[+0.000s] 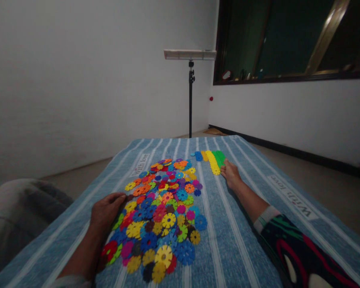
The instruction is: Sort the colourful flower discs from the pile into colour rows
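A wide pile of colourful plastic snowflake discs [169, 220] with notched rims lies on the striped blue cloth. At the pile's left edge is my left hand [107, 208], its thumb and fingers pinched on a dark brown snowflake disc [129, 197]. My right hand [231, 174] is closed at the near end of a green row of discs [219, 157], fingertips against its last piece; the fingers partly cover that piece. Beside the green row run a longer yellow row [213, 162], a short orange-yellow row [204, 155] and a short blue row [199, 156]. A single light-blue disc [192, 154] sits leftmost.
The blue striped cloth [246, 208] covers the table and carries printed lettering on both sides. Beyond the far edge stands a black pole [190, 100] with a flat panel [189, 55] on top. Grey fabric [21, 220] bulges at the left. A dark window [276, 40] is at the upper right.
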Available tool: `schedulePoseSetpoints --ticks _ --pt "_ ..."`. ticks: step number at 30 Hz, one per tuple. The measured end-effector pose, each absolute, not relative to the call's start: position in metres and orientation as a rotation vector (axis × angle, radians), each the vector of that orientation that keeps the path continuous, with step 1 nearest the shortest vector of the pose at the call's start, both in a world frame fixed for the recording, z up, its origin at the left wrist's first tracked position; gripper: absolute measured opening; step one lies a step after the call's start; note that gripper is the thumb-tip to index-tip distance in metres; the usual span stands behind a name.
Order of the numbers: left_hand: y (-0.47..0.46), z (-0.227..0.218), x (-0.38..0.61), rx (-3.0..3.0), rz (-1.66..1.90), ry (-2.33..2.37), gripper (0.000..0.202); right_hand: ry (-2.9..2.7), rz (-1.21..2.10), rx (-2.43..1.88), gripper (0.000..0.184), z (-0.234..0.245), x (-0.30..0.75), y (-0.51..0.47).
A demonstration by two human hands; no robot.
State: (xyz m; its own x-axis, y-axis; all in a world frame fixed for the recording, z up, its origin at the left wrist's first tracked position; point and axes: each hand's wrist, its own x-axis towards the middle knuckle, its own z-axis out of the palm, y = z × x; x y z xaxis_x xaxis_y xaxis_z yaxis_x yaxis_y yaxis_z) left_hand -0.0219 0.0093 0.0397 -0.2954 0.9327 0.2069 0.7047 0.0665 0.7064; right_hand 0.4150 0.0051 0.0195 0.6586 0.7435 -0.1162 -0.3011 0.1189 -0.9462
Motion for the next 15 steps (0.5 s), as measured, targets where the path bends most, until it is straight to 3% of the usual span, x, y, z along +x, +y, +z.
schedulePoseSetpoints --ticks 15 --pt "0.0082 0.0448 -0.0176 1.564 1.088 2.037 0.015 -0.458 0.843 -1.234 0.024 0.0228 0.4158 0.0031"
